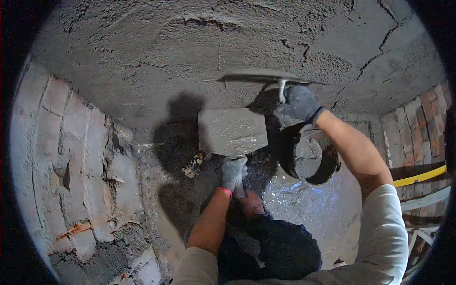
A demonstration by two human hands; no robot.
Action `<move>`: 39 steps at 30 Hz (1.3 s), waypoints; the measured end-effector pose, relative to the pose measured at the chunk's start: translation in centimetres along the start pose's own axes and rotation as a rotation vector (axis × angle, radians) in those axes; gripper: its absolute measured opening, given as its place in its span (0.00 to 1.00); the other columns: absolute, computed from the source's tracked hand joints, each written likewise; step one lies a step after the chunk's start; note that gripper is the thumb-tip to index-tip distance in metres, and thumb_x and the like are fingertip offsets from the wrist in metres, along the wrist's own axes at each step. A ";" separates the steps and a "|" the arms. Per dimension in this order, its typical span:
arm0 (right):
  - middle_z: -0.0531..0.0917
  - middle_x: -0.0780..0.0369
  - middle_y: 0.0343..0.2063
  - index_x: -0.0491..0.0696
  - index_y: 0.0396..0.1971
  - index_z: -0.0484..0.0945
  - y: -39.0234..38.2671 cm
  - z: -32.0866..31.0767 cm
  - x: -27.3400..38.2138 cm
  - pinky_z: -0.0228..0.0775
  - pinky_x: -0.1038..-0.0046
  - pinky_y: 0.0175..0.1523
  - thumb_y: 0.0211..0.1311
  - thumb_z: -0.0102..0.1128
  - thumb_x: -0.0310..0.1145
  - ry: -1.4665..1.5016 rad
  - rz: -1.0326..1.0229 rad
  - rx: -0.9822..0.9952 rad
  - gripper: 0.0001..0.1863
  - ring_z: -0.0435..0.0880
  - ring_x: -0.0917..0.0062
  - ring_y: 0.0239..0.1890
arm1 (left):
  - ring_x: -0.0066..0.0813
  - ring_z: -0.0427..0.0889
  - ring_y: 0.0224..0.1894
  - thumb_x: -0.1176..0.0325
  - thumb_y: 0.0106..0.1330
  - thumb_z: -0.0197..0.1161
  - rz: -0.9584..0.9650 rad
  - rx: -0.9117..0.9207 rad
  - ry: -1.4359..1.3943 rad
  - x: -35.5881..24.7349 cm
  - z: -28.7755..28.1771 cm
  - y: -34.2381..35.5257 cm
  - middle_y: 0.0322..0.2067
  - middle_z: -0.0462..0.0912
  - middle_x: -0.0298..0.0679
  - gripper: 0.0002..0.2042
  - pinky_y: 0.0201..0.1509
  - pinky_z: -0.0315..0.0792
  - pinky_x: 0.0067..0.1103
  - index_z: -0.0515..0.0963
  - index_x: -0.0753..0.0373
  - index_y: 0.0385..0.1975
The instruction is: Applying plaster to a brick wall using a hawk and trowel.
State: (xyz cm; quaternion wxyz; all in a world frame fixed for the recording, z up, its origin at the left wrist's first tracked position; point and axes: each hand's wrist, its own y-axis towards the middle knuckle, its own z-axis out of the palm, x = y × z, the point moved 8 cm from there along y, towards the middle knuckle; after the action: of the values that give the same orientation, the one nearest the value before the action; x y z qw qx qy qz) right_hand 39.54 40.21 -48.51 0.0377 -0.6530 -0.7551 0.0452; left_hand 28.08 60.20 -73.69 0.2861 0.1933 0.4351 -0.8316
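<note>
My gloved left hand (233, 172) grips a plasterer's hawk (201, 135) from underneath, its fingers wrapped below the near edge. A smear of wet grey mortar (235, 130) glistens on the hawk's rectangular face. Farther up and to the right, my gloved right hand (300, 105) is closed around the handle of a plastering trowel (266, 76). The trowel's long blade lies nearly level against the wall (190, 57), which is coated in rough grey mortar. Some fingers of both hands are hidden from view.
Below my right forearm stands a round bucket (327, 172) with grey mortar inside. Brick walls close in at left (76, 142) and right (418, 123). A yellow spirit level (420, 176) leans at the right. Wet mortar patches the floor (304, 209); a small mottled lump (194, 166) lies beside the hawk.
</note>
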 end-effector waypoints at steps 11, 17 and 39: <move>0.78 0.57 0.28 0.49 0.31 0.76 -2.9 -4.8 1.4 0.66 0.61 0.39 0.46 0.59 0.40 -0.057 -0.187 -0.713 0.14 0.76 0.60 0.32 | 0.23 0.65 0.09 0.67 0.55 0.58 -0.070 0.014 -0.141 0.0 -2.2 -0.2 0.13 0.69 0.31 0.04 0.10 0.59 0.18 0.73 0.57 0.25; 0.78 0.54 0.37 0.48 0.38 0.76 0.5 4.7 8.7 0.64 0.58 0.47 0.53 0.49 0.46 0.096 -0.278 -0.634 0.19 0.74 0.58 0.41 | 0.23 0.66 0.11 0.67 0.56 0.57 -0.097 0.034 -0.126 1.2 -3.3 0.9 0.13 0.66 0.30 0.04 0.11 0.59 0.18 0.71 0.57 0.24; 0.78 0.49 0.29 0.42 0.25 0.76 3.5 -14.3 13.6 0.68 0.62 0.40 0.40 0.58 0.50 0.028 -0.146 -0.119 0.23 0.77 0.58 0.34 | 0.22 0.66 0.08 0.66 0.54 0.58 0.041 0.046 -0.154 -5.6 -4.3 -4.7 0.11 0.69 0.30 0.05 0.09 0.59 0.18 0.72 0.56 0.20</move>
State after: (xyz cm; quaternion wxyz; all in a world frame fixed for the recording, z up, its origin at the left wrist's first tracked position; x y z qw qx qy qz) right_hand 42.70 54.40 -34.74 0.0126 -0.5977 -0.8015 -0.0118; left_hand 29.61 67.63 -69.94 0.3314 0.1442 0.3887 -0.8475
